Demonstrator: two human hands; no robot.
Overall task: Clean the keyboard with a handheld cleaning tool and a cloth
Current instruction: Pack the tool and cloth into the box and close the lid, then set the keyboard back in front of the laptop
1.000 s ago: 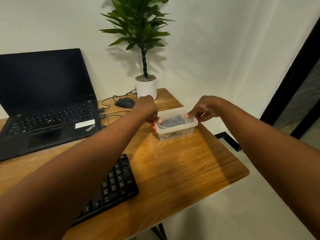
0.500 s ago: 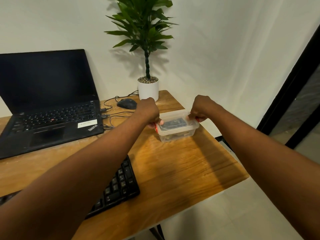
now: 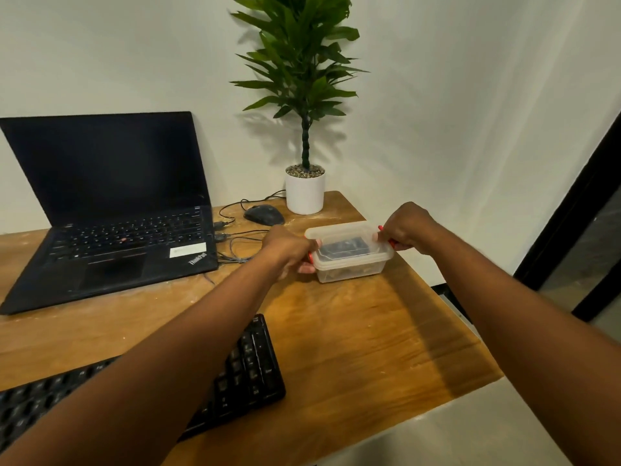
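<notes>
Right now I see two hands on one clear plastic box (image 3: 349, 253) near the far right side of the worktop (image 3: 369, 331). My left hand (image 3: 289, 250) curls its grip round the left end of the box, by a red clip. My right hand (image 3: 408, 230) pinches the red clip at the right end. The lid is on the box. I can see something dark inside, but I cannot tell what it is.

One black keyboard (image 3: 248, 368) lies at the near edge of the worktop, partly under my left arm. It is well apart from the box.

I count one open black laptop (image 3: 114, 210) at the back left, its screen dark. One dark mouse (image 3: 263, 215) sits just beside one white pot (image 3: 305, 193) with one green plant (image 3: 302, 62) in it. A few thin cables (image 3: 235, 243) run between the laptop and the mouse.
</notes>
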